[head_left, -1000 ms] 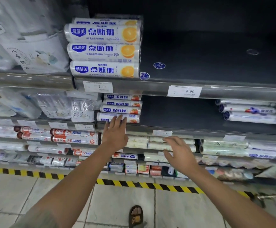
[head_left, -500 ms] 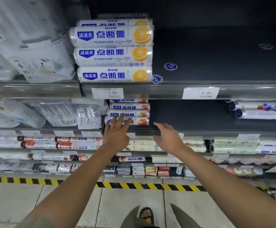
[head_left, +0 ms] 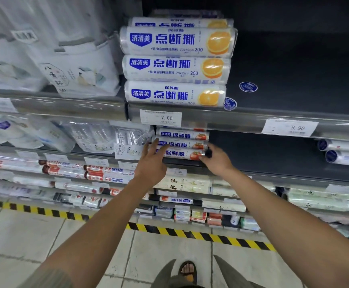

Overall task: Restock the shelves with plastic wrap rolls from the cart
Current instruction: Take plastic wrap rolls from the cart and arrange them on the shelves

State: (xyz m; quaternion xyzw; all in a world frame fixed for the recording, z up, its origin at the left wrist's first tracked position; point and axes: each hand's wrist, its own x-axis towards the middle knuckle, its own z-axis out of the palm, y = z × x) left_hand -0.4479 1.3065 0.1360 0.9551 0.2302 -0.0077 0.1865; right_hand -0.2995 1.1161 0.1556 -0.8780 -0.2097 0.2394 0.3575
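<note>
Three small plastic wrap rolls with a tomato print (head_left: 181,144) lie stacked on the second shelf (head_left: 273,175), under the 7.00 price tag. My left hand (head_left: 151,163) reaches to the stack's left end, its straight fingers touching the lower rolls. At the right end of the bottom roll (head_left: 187,155), my right hand (head_left: 217,161) curls its fingers round the dark end. Larger orange-print plastic wrap rolls (head_left: 175,67) are stacked on the top shelf (head_left: 252,119). The cart is out of view.
Dark bare shelf surface runs to the right of both stacks. More rolls (head_left: 344,152) lie at the far right of the second shelf. Bagged goods (head_left: 75,75) fill the left side. Lower shelves hold several boxes and rolls. Yellow-black floor tape (head_left: 190,233) runs along the shelf base.
Both hands have moved up and forward from the shelf edge to the tomato-print stack. The left fingers now touch its left end and the right hand has closed on the bottom roll's right end.
</note>
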